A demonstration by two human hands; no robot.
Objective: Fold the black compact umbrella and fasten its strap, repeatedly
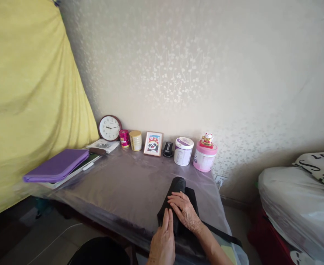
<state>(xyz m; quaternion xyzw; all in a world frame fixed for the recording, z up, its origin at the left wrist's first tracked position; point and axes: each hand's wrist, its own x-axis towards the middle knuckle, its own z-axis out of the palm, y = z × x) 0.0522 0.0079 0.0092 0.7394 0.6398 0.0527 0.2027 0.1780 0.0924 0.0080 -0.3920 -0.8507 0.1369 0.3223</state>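
Observation:
On the near right part of the table lies a black fabric bundle [178, 184], rolled or folded, with a dark flap beside it on the right. I cannot make out exactly what it is. My right hand [185, 210] rests flat across its top, fingers stretched out and slightly apart. Against its near left side, my left hand [163, 235] has two fingers extended and lying together; its other fingers are hidden. A black strap [222, 234] runs from under my right wrist toward the table's right edge.
Along the wall stand a clock [110, 128], a pink can [124, 138], a yellow-lidded jar [136, 141], a panda picture frame [153, 144], a small black object [168, 149], a white tub [183, 151] and a pink tub [204, 158] bearing a cat figurine. A purple folder [58, 164] lies left.

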